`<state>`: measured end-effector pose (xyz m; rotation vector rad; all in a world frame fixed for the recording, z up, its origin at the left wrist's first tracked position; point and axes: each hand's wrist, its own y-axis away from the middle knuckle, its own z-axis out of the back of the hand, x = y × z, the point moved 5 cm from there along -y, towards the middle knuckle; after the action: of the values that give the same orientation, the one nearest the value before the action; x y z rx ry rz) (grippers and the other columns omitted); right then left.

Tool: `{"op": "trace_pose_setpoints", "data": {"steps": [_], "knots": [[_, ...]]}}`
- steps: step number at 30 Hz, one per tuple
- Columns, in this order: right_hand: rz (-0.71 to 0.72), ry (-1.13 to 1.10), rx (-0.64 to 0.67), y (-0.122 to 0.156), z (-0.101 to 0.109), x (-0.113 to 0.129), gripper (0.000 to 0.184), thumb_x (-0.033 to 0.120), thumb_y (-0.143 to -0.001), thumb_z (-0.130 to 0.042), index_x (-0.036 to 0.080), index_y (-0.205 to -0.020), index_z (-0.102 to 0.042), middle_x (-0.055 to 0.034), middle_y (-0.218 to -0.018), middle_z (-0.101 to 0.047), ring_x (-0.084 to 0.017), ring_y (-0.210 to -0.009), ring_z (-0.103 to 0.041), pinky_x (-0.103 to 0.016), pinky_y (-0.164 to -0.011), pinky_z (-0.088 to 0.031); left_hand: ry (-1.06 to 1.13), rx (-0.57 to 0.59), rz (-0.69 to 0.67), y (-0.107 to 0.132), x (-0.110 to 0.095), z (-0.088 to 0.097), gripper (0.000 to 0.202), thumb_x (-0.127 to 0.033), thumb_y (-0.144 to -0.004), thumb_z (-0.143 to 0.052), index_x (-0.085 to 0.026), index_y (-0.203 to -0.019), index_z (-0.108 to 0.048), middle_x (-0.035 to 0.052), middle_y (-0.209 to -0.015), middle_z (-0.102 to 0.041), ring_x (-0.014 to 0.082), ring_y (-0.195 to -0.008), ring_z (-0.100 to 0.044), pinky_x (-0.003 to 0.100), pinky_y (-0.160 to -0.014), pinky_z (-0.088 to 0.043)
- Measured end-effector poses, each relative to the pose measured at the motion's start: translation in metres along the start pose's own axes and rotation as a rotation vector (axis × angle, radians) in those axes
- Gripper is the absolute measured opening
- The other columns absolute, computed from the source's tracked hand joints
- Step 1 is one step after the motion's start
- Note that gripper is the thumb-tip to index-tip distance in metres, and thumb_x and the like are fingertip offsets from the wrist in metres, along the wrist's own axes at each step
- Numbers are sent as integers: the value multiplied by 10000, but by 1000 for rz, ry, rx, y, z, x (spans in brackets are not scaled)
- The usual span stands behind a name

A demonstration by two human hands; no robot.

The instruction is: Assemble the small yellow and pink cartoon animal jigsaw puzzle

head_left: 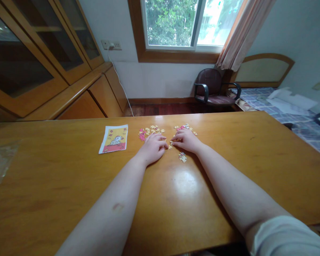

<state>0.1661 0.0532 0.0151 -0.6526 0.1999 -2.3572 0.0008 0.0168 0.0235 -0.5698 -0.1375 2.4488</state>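
Small cardboard jigsaw pieces lie on the wooden table in front of me. My left hand (155,146) rests low with curled fingers, its fingertips at the edge of a yellow puzzle piece (170,147). Across from it, my right hand (186,139) has thumb and fingers drawn together on another small puzzle piece (171,143). The two pieces sit close together; whether they interlock I cannot tell. Beyond my left hand is a loose pile of yellow and pink pieces (154,129). A second pile (187,126) is partly hidden behind my right hand. A small pale cluster (182,157) lies nearer to me.
A picture card (114,139) showing a white animal on yellow and red lies left of my hands. Clear plastic (1,161) is at the table's left side. Past the table (160,213) stand a cabinet (96,92), an office chair (214,87) and a bed (272,103).
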Motion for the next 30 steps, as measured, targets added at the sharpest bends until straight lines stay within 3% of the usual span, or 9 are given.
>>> {"op": "trace_pose_setpoints", "data": {"steps": [6,9,14,17,22,30], "knots": [[-42,35,-84,1,5,-1,175,336,-857,-630,223,-809,-754,-50,-832,-677,-189,-835,-577,-356,-880,-390,5,-5,-19,0,-1,1,247,-177,-806,-508,-265,-844,-736,34,-1185,-645,239,-1198,-493,504,-1105,-304],[-7,19,-35,1,5,3,267,360,-884,-588,213,-719,-739,-44,-811,-670,-179,-806,-567,-367,-898,-371,2,-5,-26,0,-1,0,247,-179,-808,-507,-268,-844,-735,30,-1184,-643,235,-1199,-491,500,-1100,-311],[9,1,38,1,2,7,233,365,-908,-556,245,-868,-751,-42,-943,-679,-193,-908,-555,-395,-942,-328,47,21,-83,1,-3,-2,232,-206,-811,-520,-276,-851,-738,25,-1197,-633,243,-1209,-482,498,-1111,-295],[8,-10,33,1,2,9,167,379,-843,-645,242,-864,-739,-36,-921,-670,-195,-911,-555,-389,-935,-338,54,25,-92,0,-3,-3,255,-219,-827,-509,-280,-941,-729,31,-1195,-633,234,-1198,-491,486,-1105,-309],[8,0,30,2,3,9,266,441,-663,-797,222,-770,-693,-23,-849,-652,-211,-908,-561,-380,-921,-358,-32,-23,20,0,2,-1,294,-274,-846,-513,-285,-1061,-714,56,-1256,-601,264,-1230,-461,516,-1093,-309],[-295,83,-193,4,16,-29,186,334,-669,-789,215,-765,-683,-49,-890,-670,-230,-907,-569,-378,-877,-389,-42,-73,71,0,3,3,234,-246,-839,-504,-242,-895,-731,54,-1177,-643,259,-1195,-487,476,-1071,-349]]}}
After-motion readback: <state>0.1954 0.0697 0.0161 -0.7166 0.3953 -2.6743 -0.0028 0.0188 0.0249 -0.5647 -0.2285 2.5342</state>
